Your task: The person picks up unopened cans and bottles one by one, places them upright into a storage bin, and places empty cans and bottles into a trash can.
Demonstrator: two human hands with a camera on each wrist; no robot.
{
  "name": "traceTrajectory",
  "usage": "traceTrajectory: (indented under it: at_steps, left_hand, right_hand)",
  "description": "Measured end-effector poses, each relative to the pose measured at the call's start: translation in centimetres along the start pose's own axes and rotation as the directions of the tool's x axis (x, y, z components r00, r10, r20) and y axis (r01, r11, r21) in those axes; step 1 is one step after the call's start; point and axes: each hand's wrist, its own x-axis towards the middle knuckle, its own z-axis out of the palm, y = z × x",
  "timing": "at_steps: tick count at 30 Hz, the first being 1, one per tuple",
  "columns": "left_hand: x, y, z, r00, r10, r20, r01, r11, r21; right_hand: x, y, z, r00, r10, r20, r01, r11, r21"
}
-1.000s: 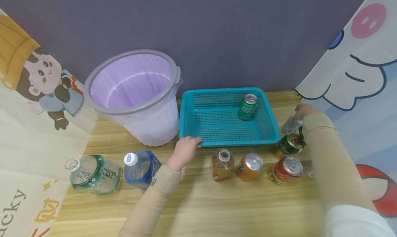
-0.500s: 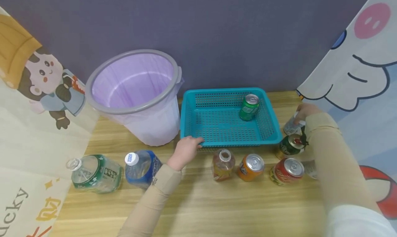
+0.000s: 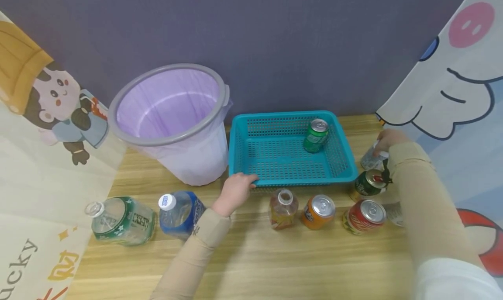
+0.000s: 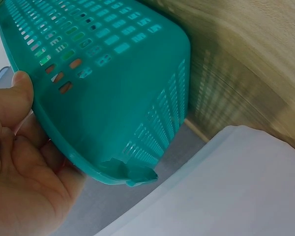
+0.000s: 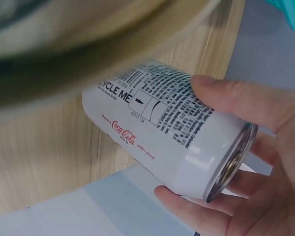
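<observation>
My left hand grips the front rim of a teal plastic basket, its thumb inside and its fingers curled under the rim in the left wrist view. Inside the basket, toward the right, stands a green soda can. Right of the basket, my right hand holds a white Coca-Cola can near its top, thumb on one side and fingers on the other. A dark green can stands just in front of that white can.
A purple-lined bin stands left of the basket. Along the front are a green-labelled bottle, a blue-labelled bottle, a small open bottle, an orange can and a red can. Another can is partly behind the right sleeve.
The head view has shifted slightly. Both hands stay almost where they were, the left on the basket rim and the right at the white can.
</observation>
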Motion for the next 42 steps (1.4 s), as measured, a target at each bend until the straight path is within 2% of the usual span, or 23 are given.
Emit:
traceTrajectory:
  at_steps: [7,16,30,37,42]
  left_hand:
    - [0.1,0.0,-0.4,1.000,-0.007,-0.010,0.008,1.000,0.019]
    - [0.2,0.0,-0.2,1.000,-0.014,-0.007,0.014,1.000,0.019]
    - [-0.1,0.0,-0.3,1.000,-0.017,-0.005,0.017,1.000,-0.001]
    - [0.0,0.0,-0.1,1.000,-0.013,-0.002,0.013,1.000,0.018]
    - [0.0,0.1,-0.1,1.000,-0.015,0.000,0.015,1.000,0.026]
  right_hand:
    - [-0.4,-0.1,-0.7,0.999,0.003,-0.050,-0.003,1.000,-0.002]
    - [-0.6,-0.3,-1.3,0.999,0.012,-0.048,-0.011,1.000,0.019]
    - [-1.0,-2.2,-3.0,0.991,-0.103,-0.089,0.099,0.994,-0.056]
    - [-1.4,-2.8,-3.6,0.988,-0.121,-0.095,0.115,0.991,-0.067]
    - [-1.5,-3.5,-3.5,0.989,-0.101,-0.108,0.099,0.995,-0.022]
